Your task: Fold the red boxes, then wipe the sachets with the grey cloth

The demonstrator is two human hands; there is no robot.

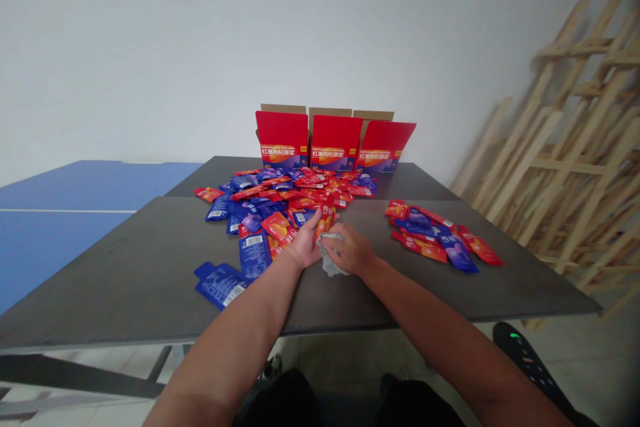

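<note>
Left hand: curled, thumb raised, fingers closed on the near edge of a red sachet; its far end rests against the pile.
Right hand: knuckles up, fingers folded shut around a grey cloth that bunches out beneath the palm towards the left hand.
Hands together: side by side and touching, the cloth pressed between them, just below the sachet.
Main pile: red and blue sachets heaped loosely just beyond the left hand and spreading away from both hands.
Small pile: a looser cluster of sachets to the right of the right hand, well apart from it.
Blue sachets: 2 lying flat, left of the left forearm.
Boxes: 3 red cartons, flaps up, in a row beyond the main pile.
Dark table: carries all of it; both forearms cross its near edge.
Blue table: far left of the left arm.
Wooden frames: leaning on the wall, far right.
</note>
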